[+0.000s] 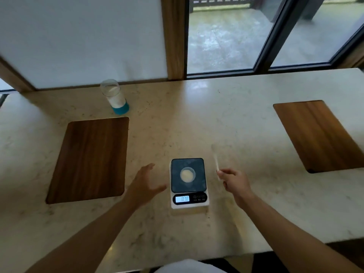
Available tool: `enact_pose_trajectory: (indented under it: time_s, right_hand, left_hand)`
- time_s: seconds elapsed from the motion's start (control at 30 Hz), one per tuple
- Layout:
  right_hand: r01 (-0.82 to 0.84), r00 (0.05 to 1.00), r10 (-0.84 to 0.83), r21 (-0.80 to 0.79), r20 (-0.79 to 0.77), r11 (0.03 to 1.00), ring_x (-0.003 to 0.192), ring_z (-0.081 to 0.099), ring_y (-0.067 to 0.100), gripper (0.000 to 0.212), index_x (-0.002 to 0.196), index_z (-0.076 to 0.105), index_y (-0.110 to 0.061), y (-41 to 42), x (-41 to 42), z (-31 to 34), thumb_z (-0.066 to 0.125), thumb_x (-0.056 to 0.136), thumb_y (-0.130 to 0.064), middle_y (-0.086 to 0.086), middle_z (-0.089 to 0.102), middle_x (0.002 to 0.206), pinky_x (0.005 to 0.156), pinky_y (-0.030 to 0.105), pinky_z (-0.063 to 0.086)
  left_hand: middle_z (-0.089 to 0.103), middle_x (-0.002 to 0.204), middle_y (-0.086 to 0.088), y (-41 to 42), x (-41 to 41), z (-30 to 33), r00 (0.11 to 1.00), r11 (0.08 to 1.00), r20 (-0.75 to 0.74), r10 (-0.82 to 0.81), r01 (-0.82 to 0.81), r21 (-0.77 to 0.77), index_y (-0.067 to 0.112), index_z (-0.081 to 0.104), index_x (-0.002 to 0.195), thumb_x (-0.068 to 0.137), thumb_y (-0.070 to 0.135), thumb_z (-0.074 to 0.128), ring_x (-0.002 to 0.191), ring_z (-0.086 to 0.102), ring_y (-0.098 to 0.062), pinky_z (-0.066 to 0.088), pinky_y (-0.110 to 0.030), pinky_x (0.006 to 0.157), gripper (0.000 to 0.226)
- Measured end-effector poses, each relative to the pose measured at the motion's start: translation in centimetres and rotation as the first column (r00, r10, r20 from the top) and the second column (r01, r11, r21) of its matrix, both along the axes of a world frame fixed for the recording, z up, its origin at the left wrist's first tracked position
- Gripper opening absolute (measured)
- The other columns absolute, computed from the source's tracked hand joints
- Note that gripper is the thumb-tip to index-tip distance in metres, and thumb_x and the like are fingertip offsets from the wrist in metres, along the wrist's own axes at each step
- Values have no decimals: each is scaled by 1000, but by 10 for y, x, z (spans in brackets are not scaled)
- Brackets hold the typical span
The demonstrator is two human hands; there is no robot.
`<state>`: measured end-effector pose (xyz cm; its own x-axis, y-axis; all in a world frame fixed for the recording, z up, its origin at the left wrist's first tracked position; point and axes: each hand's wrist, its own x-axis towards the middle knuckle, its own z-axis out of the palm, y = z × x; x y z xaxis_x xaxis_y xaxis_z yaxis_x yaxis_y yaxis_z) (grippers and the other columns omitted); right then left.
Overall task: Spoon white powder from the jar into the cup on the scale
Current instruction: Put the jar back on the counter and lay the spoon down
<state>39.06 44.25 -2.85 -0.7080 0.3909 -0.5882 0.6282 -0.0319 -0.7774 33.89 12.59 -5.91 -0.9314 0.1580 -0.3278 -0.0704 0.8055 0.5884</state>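
One stone counter point(226, 115) carries everything, and the scale point(189, 183) near its front edge serves as the reference. Two wooden boards lie flat on the counter: one board point(90, 160) to the left of the scale, the other board point(323, 134) well apart to the right and farther back. One scale is present, with a dark weighing plate and a lit display on its near edge; the digits are too blurred to read. One jar point(115, 96) stands far back and left of the scale, just beyond the left board's far corner, clear-walled with a blue base, white powder filling its lower part. No lid shows on it. One small cup point(187, 174) sits at the centre of the weighing plate, holding a pale layer of powder. One spoon point(216, 164), thin and pale, lies just right of the scale, pointing away; its bowl end is blurred. Two bare hands are in view. The left hand point(143, 186) hovers just left of the scale, fingers spread apart, holding nothing. The right hand point(235, 181) is just right of the scale, fingertips pinched on the spoon's near end. Nothing stands between cup and jar.
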Motion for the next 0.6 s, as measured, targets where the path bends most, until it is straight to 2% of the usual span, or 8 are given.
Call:
enact_pose_trajectory:
  time_s: [0.13,0.23,0.37,0.6]
  right_hand:
    - [-40,998,34,101,60,994,69,63,15,9,95,76,-17,8,34,-16,74,86,-19,0,75,88,58,26,48]
    - [-107,992,92,173,88,979,78,67,13,9,92,78,-19,8,49,-23,75,84,-19,-3,76,88,67,31,56]
    - [-164,983,139,228,121,960,80,69,10,10,92,79,-19,7,59,-29,76,83,-21,-7,75,84,80,36,59]
    - [-219,972,188,250,143,943,79,67,5,10,92,79,-21,4,61,-35,76,82,-24,-12,74,81,81,34,58]
  left_hand:
    - [42,153,-5,6,26,-3,1000,1000,1,1,-1,18,19,35,149,69,56,83,135,45,-24,38,-39,110,100]
    - [40,154,-6,6,42,-6,999,999,19,-45,45,-5,17,34,150,66,57,84,137,42,-24,35,-38,112,105]
    - [40,153,-6,5,59,-9,994,993,12,-109,109,-43,15,33,150,62,60,85,138,39,-25,32,-38,114,112]
    - [47,149,-11,9,80,-10,990,985,-32,-135,131,-109,9,39,149,62,54,89,135,44,-29,32,-37,113,110]
